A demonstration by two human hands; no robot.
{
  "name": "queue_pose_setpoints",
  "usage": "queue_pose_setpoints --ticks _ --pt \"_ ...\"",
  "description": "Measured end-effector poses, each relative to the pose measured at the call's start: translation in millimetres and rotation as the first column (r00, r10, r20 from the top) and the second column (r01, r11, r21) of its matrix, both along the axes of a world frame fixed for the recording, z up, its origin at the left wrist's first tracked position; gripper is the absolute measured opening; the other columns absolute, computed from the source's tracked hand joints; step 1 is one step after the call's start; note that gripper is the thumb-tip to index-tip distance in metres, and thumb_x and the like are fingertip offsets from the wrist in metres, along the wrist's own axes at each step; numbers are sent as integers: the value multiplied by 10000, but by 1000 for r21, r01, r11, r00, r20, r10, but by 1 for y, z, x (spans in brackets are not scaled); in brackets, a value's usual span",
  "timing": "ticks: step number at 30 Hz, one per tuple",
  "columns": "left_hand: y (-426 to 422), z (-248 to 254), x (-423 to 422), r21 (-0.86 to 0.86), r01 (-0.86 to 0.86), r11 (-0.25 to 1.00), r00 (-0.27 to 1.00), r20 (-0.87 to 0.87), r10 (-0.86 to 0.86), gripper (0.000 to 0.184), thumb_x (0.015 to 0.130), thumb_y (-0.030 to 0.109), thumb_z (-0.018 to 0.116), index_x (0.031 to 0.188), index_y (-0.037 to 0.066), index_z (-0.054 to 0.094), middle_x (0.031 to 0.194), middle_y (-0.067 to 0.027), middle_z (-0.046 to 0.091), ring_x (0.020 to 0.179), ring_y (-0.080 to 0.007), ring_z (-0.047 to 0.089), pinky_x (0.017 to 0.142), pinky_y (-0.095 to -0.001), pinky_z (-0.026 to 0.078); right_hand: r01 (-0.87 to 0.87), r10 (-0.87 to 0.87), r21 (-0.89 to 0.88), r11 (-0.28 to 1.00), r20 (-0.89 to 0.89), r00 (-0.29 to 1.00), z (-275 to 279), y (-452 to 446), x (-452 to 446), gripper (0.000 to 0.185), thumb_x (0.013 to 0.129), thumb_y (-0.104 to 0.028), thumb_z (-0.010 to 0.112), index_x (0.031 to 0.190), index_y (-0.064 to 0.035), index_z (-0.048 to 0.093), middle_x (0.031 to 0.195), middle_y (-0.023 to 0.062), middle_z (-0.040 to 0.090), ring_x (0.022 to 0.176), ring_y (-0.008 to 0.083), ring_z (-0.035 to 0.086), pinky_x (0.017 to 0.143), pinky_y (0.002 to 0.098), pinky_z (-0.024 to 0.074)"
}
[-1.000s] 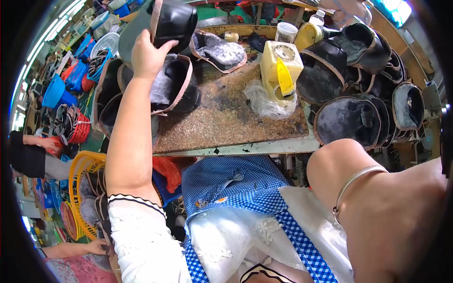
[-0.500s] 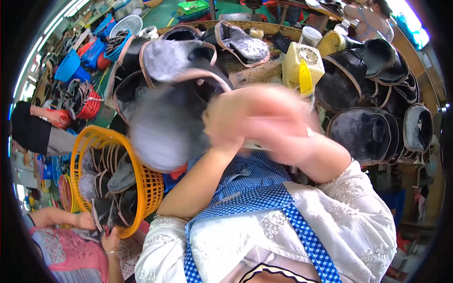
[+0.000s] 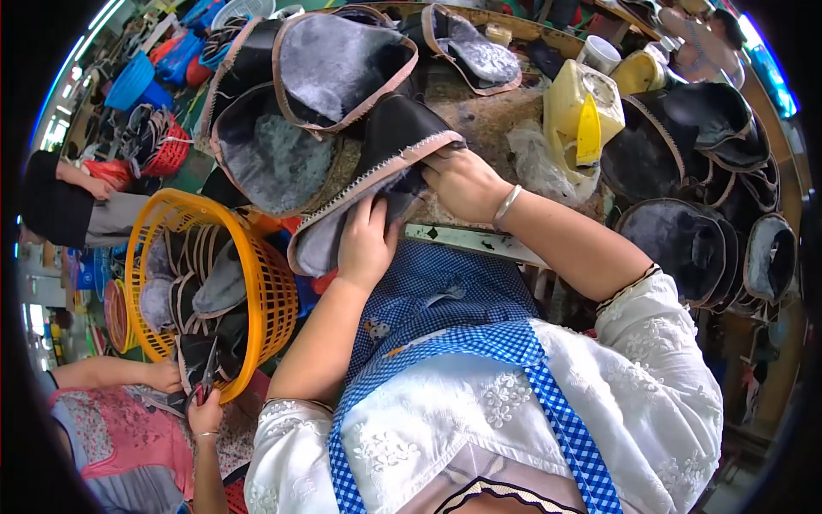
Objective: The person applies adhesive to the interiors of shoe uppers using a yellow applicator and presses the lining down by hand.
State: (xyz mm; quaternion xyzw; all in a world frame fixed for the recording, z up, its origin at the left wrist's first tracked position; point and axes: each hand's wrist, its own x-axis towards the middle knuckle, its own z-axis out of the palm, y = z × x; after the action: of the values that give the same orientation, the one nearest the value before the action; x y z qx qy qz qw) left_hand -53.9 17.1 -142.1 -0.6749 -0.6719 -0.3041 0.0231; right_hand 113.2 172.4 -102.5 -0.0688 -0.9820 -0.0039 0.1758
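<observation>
A black shoe upper with a pink stitched edge and grey fuzzy lining lies tilted at the near side of the worktable. My left hand rests on its lining, with the fingers partly inside. At the opening's right end, my right hand grips the edge, its fingertips hidden inside. Just beyond are more uppers, one with a broad grey lining and another below it.
A yellowish plastic jug and a crumpled plastic bag stand on the worktable. More uppers are stacked at right. A co-worker's hand holds scissors beside a yellow basket.
My left hand has come back from the far left pile with an upper. My right hand has moved in from the right and taken hold of its edge. The view has shifted.
</observation>
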Motion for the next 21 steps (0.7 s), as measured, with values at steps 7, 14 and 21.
queue_pose_setpoints --ticks 7,14,21 --pt "2 27 -17 -102 99 990 988 -107 -110 263 811 104 626 1053 7 665 1171 -117 596 1073 -333 554 901 -418 460 124 -130 -80 989 -67 989 -14 -13 -32 321 792 -152 537 1017 61 619 1104 213 595 1067 338 563 953 388 438" --pt "-1 27 -25 -194 92 977 978 -169 -126 327 795 111 623 1120 106 662 1181 -58 599 1067 -286 565 896 -407 454 -62 62 -6 998 141 988 -19 1 -33 324 805 -152 535 1087 -6 599 1126 197 592 1046 314 592 885 391 492" --pt "-3 25 -28 -208 124 970 974 -160 -159 338 790 116 627 1122 164 662 1200 -68 587 1005 -303 599 846 -405 506 339 -318 -99 935 182 930 -8 -4 -56 255 804 -151 555 1005 -49 675 990 158 667 908 309 645 782 410 513"
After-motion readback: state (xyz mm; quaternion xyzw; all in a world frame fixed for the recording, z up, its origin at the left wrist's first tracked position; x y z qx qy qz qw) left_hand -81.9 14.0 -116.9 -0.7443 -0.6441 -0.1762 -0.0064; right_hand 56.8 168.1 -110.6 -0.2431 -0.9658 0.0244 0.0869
